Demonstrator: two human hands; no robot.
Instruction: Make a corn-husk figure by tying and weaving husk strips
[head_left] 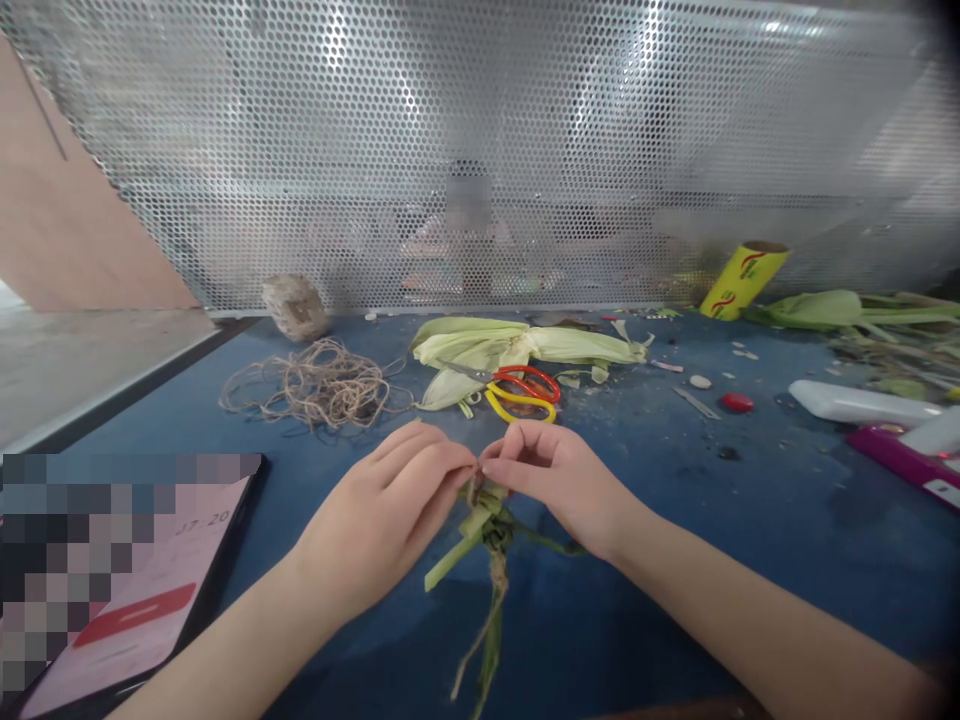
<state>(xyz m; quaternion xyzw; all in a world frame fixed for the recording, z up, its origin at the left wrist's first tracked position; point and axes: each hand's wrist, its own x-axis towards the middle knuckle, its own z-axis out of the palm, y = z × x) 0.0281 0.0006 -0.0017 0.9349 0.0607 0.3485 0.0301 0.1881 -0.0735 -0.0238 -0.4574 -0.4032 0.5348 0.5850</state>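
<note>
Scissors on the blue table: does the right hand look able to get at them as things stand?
Probably yes: the scissors lie just beyond the right hand, uncovered, with nothing visible in between. It would likely have to leave the leaf bundle first.

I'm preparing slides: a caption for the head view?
Left hand and right hand pinch the top of a leafy bundle over a blue table, scissors and twine beyond.

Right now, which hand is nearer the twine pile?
Left. The left hand is just below and right of the twine pile in the picture; the right hand is farther right, past the left one.
</note>
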